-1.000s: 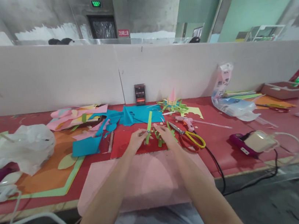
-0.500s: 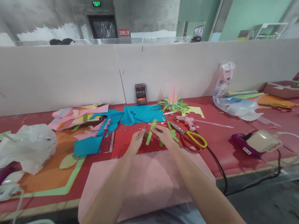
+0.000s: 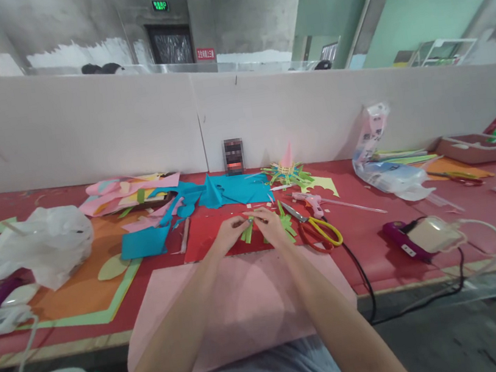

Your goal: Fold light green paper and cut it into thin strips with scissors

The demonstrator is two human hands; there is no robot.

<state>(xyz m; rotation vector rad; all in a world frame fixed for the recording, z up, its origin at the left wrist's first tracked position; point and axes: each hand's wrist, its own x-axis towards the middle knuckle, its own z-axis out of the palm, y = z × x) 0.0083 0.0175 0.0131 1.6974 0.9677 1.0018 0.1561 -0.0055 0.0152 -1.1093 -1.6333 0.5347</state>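
A green paper strip [image 3: 247, 234] is pinched between my two hands over the red sheet [image 3: 202, 238]. My left hand [image 3: 231, 232] is closed on its upper part, and my right hand [image 3: 268, 222] grips the same spot from the other side; the fingers partly hide the strip. More green paper pieces [image 3: 287, 223] lie beside my right hand. Scissors [image 3: 316, 225] with yellow and red handles rest to the right of it. Behind them lies a pink glue gun [image 3: 312, 201]. A pink board [image 3: 241, 304] lies below my forearms.
A blue paper cone [image 3: 211, 192] and a pink cone with green fringe [image 3: 288, 165] stand at the back. On the left are a crumpled plastic bag [image 3: 39, 246] and orange paper [image 3: 77, 284]. A purple power strip [image 3: 406, 241] with a black cable sits at right.
My hands have come closer together around the green paper strip. More of the strip's upper end is now covered by my fingers.
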